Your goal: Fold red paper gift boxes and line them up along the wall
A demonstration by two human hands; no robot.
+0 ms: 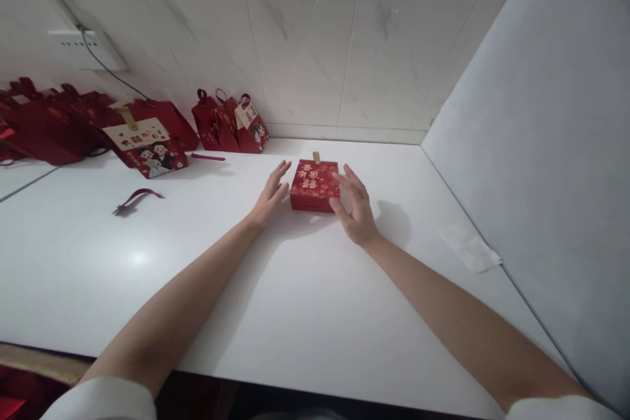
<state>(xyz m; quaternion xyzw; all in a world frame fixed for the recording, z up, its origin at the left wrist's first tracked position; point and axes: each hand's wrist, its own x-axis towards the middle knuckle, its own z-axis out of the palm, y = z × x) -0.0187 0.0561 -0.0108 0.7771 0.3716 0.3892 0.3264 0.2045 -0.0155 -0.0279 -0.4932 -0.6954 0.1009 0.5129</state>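
A small flat red box (314,184) with gold lettering and a gold tab at its far edge lies on the white table (295,302). My left hand (271,196) hovers just left of the box, fingers stretched out and apart, not touching it. My right hand (354,207) is at the box's right side, fingers spread, with the fingertips against or very close to its right edge. Neither hand holds anything.
Red gift bags (231,121) stand against the back wall, and a larger pile of red bags (88,128) lies at the far left. A loose red ribbon (134,198) lies on the table's left part. A white paper scrap (470,248) lies by the grey right wall.
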